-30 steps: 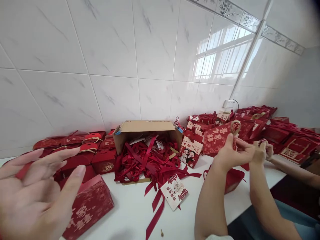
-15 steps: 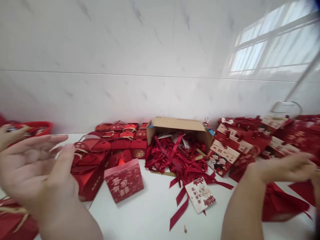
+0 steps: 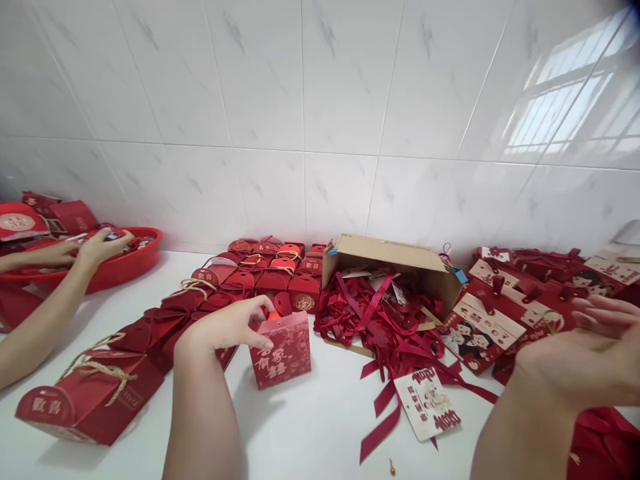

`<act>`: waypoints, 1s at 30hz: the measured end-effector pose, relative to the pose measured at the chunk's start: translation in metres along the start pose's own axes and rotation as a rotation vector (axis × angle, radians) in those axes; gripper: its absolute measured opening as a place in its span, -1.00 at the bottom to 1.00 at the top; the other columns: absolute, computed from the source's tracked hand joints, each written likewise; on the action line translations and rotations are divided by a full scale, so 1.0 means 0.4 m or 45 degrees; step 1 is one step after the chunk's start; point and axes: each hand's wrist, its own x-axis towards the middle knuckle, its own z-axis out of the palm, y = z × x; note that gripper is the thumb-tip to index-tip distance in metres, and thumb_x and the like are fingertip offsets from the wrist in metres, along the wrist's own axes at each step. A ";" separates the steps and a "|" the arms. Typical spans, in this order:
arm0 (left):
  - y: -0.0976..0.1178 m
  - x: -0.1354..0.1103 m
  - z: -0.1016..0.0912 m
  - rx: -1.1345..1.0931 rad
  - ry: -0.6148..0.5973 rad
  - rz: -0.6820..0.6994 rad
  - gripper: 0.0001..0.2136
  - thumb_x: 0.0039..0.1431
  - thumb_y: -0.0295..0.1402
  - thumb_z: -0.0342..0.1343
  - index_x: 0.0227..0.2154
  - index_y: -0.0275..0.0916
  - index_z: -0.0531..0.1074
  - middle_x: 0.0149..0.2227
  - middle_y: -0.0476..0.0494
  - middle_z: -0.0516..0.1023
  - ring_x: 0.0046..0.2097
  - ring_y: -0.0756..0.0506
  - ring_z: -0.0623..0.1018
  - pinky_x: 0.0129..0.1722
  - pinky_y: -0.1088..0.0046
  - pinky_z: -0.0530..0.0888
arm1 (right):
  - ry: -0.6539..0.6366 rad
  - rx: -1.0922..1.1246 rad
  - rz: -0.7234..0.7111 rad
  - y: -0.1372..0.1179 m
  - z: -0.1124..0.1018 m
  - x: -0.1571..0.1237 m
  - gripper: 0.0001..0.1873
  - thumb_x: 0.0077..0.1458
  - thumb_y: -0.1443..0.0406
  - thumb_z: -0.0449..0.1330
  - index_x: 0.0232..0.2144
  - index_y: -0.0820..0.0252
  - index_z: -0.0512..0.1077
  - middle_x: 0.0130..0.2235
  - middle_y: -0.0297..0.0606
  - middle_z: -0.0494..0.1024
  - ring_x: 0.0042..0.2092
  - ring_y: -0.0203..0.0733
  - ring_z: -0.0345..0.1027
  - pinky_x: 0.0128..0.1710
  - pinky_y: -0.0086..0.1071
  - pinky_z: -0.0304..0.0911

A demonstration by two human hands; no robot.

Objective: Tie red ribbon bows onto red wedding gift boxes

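My left hand (image 3: 227, 327) reaches over the white counter, and its curled fingertips close on the top edge of a red gift box (image 3: 281, 351) with white characters, which stands upright. Behind it sit rows of small red handled boxes (image 3: 273, 277). My right hand (image 3: 587, 357) hovers at the right with fingers stretched out and nothing in it, above red bags with cartoon-couple flaps (image 3: 475, 327). A white printed tag (image 3: 427, 403) on dark red ribbon lies between my arms.
A cardboard box (image 3: 395, 257) lies on its side, spilling a heap of red ribbons (image 3: 375, 313). Another person's hands (image 3: 97, 247) work at a red basin (image 3: 135, 257) on the far left. A larger red rope-handled box (image 3: 85, 397) lies at the front left. A tiled wall backs the counter.
The view has swung left. My left hand dropped from open in the air onto the red gift box. My right hand stays spread at the right. Another person's hands and the basin came into view.
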 end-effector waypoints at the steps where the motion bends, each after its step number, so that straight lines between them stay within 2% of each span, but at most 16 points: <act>1: 0.008 0.016 0.004 0.043 -0.028 0.026 -0.60 -0.20 -0.30 0.22 -0.21 -0.15 0.32 -0.40 0.05 0.43 -0.34 -0.09 0.46 -0.39 0.48 0.35 | 0.217 0.080 -0.035 -0.012 0.012 -0.002 -0.63 0.15 0.21 -0.06 -0.49 -0.14 0.51 -0.44 -0.16 0.44 -0.19 0.25 0.37 -0.19 0.15 0.17; 2: 0.018 0.030 0.008 0.088 -0.021 0.045 -0.64 -0.21 -0.34 0.18 -0.25 -0.16 0.30 -0.44 0.08 0.38 -0.39 -0.07 0.42 -0.45 0.50 0.30 | 0.391 0.159 -0.054 -0.022 0.022 -0.003 -0.66 0.09 0.32 0.02 -0.58 -0.10 0.50 -0.50 -0.21 0.41 -0.28 0.18 0.38 -0.23 0.10 0.21; 3: 0.031 0.040 0.013 0.127 0.010 0.065 -0.68 -0.20 -0.38 0.14 -0.28 -0.16 0.29 -0.46 0.08 0.35 -0.42 -0.05 0.39 -0.48 0.51 0.26 | 0.474 0.223 -0.048 -0.030 0.029 -0.004 -0.65 0.04 0.39 0.05 -0.64 -0.06 0.48 -0.54 -0.24 0.39 -0.34 0.12 0.38 -0.27 0.06 0.24; 6: 0.083 0.051 0.026 0.170 0.168 0.202 -0.75 -0.16 -0.41 0.07 -0.31 -0.16 0.30 -0.40 0.03 0.39 -0.37 -0.06 0.40 -0.46 0.51 0.26 | 0.263 0.304 0.090 -0.047 0.041 -0.015 -0.65 0.07 0.42 0.06 -0.66 0.03 0.46 -0.52 -0.29 0.40 -0.36 -0.02 0.36 -0.26 -0.04 0.28; 8: 0.122 0.045 0.037 0.130 0.257 0.311 -0.73 -0.11 -0.39 0.07 -0.25 -0.14 0.33 -0.35 0.01 0.44 -0.33 -0.08 0.44 -0.40 0.49 0.31 | -0.078 0.261 0.243 -0.058 0.053 -0.033 -0.70 0.11 0.36 0.09 -0.63 0.08 0.44 -0.45 -0.29 0.46 -0.32 -0.08 0.37 -0.19 -0.08 0.29; 10: 0.160 0.036 0.052 0.020 0.341 0.387 -0.66 -0.06 -0.36 0.10 -0.14 -0.10 0.34 -0.34 0.01 0.47 -0.34 -0.08 0.47 -0.35 0.47 0.37 | -0.582 0.202 0.435 -0.075 0.076 -0.066 -0.83 0.12 0.26 0.13 -0.47 0.10 0.48 -0.31 -0.27 0.53 -0.21 -0.10 0.40 -0.11 -0.12 0.30; 11: 0.178 0.032 0.062 -0.067 0.394 0.426 -0.63 -0.04 -0.34 0.13 -0.09 -0.09 0.33 -0.33 0.01 0.48 -0.34 -0.07 0.49 -0.33 0.46 0.39 | -0.843 0.195 0.526 -0.085 0.092 -0.087 -0.88 0.11 0.22 0.17 -0.33 0.09 0.48 -0.21 -0.25 0.54 -0.13 -0.10 0.41 -0.06 -0.13 0.29; 12: 0.194 0.029 0.072 -0.174 0.450 0.465 -0.59 -0.04 -0.32 0.16 -0.06 -0.08 0.32 -0.33 0.01 0.50 -0.33 -0.08 0.50 -0.31 0.45 0.41 | -1.077 0.226 0.603 -0.096 0.111 -0.110 -0.76 0.07 0.20 0.22 -0.17 0.07 0.44 -0.11 -0.23 0.52 -0.03 -0.09 0.38 0.00 -0.14 0.27; 14: 0.224 0.027 0.096 -0.465 0.553 0.547 -0.49 -0.06 -0.29 0.22 0.01 -0.08 0.28 -0.33 -0.01 0.52 -0.32 -0.09 0.54 -0.30 0.44 0.45 | -1.335 0.366 0.716 -0.115 0.150 -0.156 -0.41 -0.05 0.20 0.32 0.06 0.00 0.28 0.07 -0.20 0.42 0.13 -0.07 0.26 0.12 -0.16 0.19; 15: 0.237 0.028 0.108 -0.638 0.587 0.578 -0.44 -0.06 -0.28 0.24 0.05 -0.07 0.24 -0.35 -0.01 0.53 -0.33 -0.10 0.56 -0.32 0.44 0.47 | -1.345 0.436 0.770 -0.122 0.167 -0.176 -0.34 -0.06 0.20 0.34 0.09 -0.02 0.23 0.11 -0.20 0.38 0.15 -0.08 0.23 0.13 -0.17 0.18; 16: 0.249 0.030 0.120 -0.810 0.614 0.593 -0.40 -0.06 -0.26 0.26 0.08 -0.06 0.20 -0.38 -0.01 0.53 -0.37 -0.10 0.56 -0.36 0.43 0.49 | -1.295 0.496 0.831 -0.128 0.180 -0.192 -0.36 -0.05 0.20 0.33 0.08 -0.01 0.23 0.10 -0.20 0.38 0.13 -0.08 0.26 0.12 -0.18 0.20; 18: 0.267 0.036 0.141 -1.091 0.657 0.598 -0.38 -0.05 -0.23 0.27 0.10 -0.03 0.18 -0.43 0.02 0.54 -0.44 -0.09 0.55 -0.43 0.43 0.50 | -1.174 0.611 0.978 -0.135 0.195 -0.211 -0.52 -0.02 0.17 0.30 -0.04 0.04 0.29 -0.01 -0.20 0.46 0.01 -0.10 0.37 0.03 -0.20 0.30; 21: 0.282 0.051 0.167 -1.252 0.650 0.606 -0.63 -0.02 -0.21 0.26 -0.12 -0.09 0.36 -0.42 0.01 0.53 -0.45 -0.05 0.53 -0.45 0.47 0.48 | -1.066 0.719 1.096 -0.140 0.191 -0.213 -0.68 -0.01 0.17 0.30 -0.22 0.08 0.33 -0.20 -0.27 0.52 -0.19 -0.16 0.44 -0.14 -0.27 0.39; 24: 0.285 0.065 0.187 -1.241 0.586 0.640 -0.79 0.05 -0.17 0.20 -0.34 -0.19 0.42 -0.42 -0.02 0.50 -0.40 -0.03 0.51 -0.39 0.49 0.47 | -0.964 0.677 0.984 -0.145 0.181 -0.210 -0.74 -0.01 0.19 0.31 -0.28 0.07 0.33 -0.28 -0.34 0.51 -0.26 -0.21 0.42 -0.20 -0.34 0.38; 28: 0.285 0.070 0.191 -1.324 0.685 0.652 -0.77 0.06 -0.15 0.19 -0.30 -0.18 0.43 -0.37 -0.05 0.51 -0.34 -0.05 0.52 -0.34 0.47 0.48 | -0.979 0.598 0.832 -0.138 0.182 -0.203 -0.71 0.00 0.19 0.30 -0.24 0.06 0.32 -0.24 -0.31 0.49 -0.21 -0.20 0.41 -0.17 -0.34 0.34; 30: 0.280 0.064 0.175 -1.455 0.768 0.632 -0.78 0.04 -0.15 0.21 -0.36 -0.16 0.40 -0.43 0.00 0.49 -0.39 -0.03 0.51 -0.36 0.46 0.49 | -0.968 0.487 0.711 -0.113 0.180 -0.186 -0.76 0.08 0.17 0.22 -0.21 0.07 0.33 -0.23 -0.28 0.49 -0.16 -0.20 0.39 -0.11 -0.32 0.30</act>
